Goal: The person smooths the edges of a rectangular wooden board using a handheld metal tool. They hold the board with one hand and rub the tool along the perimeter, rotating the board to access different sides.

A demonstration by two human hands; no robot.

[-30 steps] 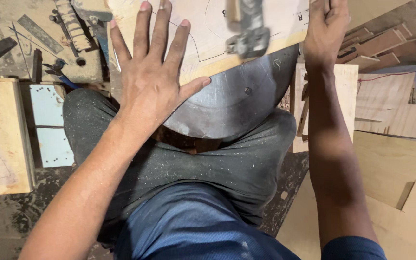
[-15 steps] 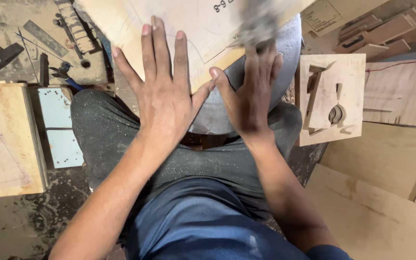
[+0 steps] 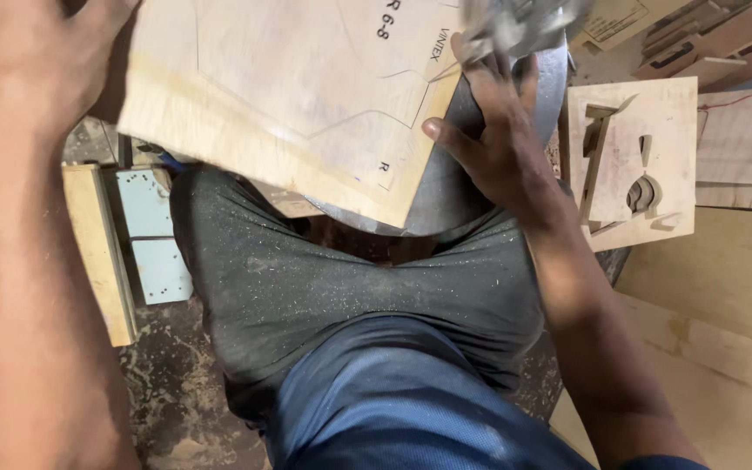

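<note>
My right hand (image 3: 502, 144) has its fingers pressed together on the right edge of the plywood sheet (image 3: 298, 96), thumb extended toward it. The sheet lies tilted across the round grey metal table (image 3: 446, 191), overhanging its near edge. My left hand (image 3: 23, 61) rests at the sheet's left corner; its fingers cannot be made out.

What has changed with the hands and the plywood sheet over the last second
The left hand slid from the middle of the plywood sheet to its upper left corner. The right hand came off the sheet's far right edge and now lies on the grey round table at the sheet's right edge, below the blurred metal part. The sheet now shows more of its drawn outlines. The cut-out board stays put.
</note>
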